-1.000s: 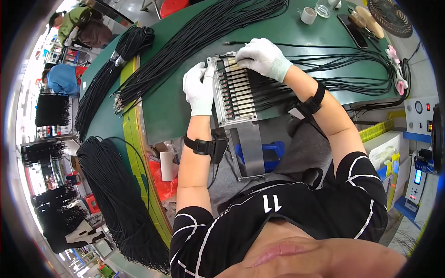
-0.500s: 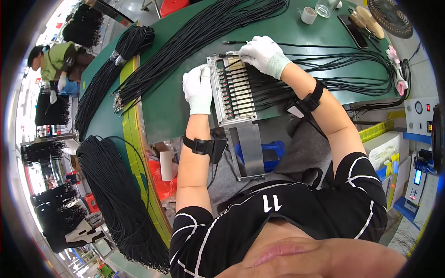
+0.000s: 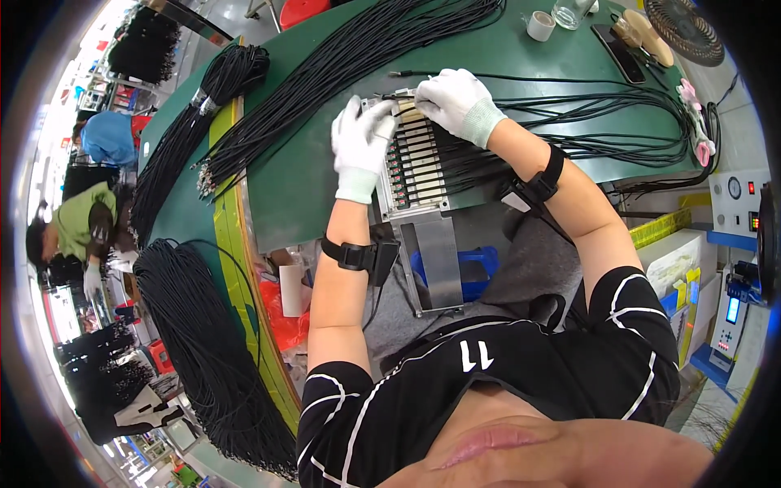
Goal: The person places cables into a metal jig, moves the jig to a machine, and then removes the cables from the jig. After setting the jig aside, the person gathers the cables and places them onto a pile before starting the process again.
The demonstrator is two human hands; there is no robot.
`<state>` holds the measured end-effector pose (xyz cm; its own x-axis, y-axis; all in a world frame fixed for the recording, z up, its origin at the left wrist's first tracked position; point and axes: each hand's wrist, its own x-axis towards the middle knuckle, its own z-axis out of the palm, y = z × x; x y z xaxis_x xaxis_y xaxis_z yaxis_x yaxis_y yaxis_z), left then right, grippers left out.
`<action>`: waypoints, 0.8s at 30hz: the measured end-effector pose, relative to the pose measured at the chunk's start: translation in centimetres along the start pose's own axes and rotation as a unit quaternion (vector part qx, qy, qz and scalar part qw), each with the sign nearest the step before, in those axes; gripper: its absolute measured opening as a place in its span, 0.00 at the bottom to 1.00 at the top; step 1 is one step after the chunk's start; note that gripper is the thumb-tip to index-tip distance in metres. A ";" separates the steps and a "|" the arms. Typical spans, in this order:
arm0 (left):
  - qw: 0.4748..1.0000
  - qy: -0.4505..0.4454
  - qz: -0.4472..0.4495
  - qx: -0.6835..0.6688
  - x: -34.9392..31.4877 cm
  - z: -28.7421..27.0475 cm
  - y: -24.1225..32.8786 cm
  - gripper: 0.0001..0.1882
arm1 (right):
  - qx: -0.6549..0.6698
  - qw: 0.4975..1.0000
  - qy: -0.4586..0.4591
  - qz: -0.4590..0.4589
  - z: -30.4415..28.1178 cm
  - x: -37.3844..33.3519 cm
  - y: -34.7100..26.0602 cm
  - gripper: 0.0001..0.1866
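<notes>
A metal fixture (image 3: 416, 213) with a row of pale slots lies in front of me, a black cable end seated in many of them. My right hand (image 3: 457, 102), in a white glove, bends over its far end with fingertips pinched on a black cable. My left hand (image 3: 360, 150), also gloved, is at the fixture's far left edge. Its thumb and fingers are apart, the fingertips close to the cable end by the topmost slots. The tips are partly hidden. From the fixture, looped black cables (image 3: 586, 102) run right across the green table (image 3: 309, 179).
Cable bundles (image 3: 342, 65) cover the table's far left, and another heap (image 3: 207, 350) hangs at the near left. A white cup (image 3: 540, 26), a phone (image 3: 618, 54) and a small fan (image 3: 685, 31) stand far right. Co-workers, one in a green top (image 3: 85, 220), are at left.
My left hand has moved from the fixture's left side up and right, over its far left corner, fingers parting. The right hand shifts slightly left. At left, a co-worker has moved and a blue-clad person appears.
</notes>
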<state>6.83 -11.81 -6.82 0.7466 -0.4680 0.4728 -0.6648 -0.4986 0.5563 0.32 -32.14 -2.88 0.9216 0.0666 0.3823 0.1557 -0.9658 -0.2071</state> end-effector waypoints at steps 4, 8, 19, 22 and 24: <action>0.985 -0.027 0.108 0.133 0.1 -0.2 1.5 0.18 | -0.021 0.999 -0.013 0.021 -0.1 0.0 0.4 0.07; 0.971 -0.042 0.130 0.196 0.3 0.1 1.4 0.19 | -0.050 0.998 0.002 0.043 0.3 0.4 1.7 0.07; 0.993 0.086 -0.014 -0.078 0.9 -1.4 -0.2 0.11 | 0.089 0.995 -0.035 -0.038 -1.1 0.4 2.9 0.09; 0.993 0.061 0.007 -0.103 0.8 -1.1 0.1 0.09 | 0.161 0.985 0.005 -0.063 -0.3 0.3 2.6 0.10; 0.988 0.038 0.055 -0.136 0.7 -1.2 1.0 0.09 | 0.164 0.984 0.000 -0.065 0.2 0.4 0.4 0.10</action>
<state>6.74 -11.77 -5.08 0.6763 -0.4470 0.5855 -0.7189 -0.2275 0.6568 0.85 -32.46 -2.99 0.8864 0.1854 0.4242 0.3790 -0.8167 -0.4351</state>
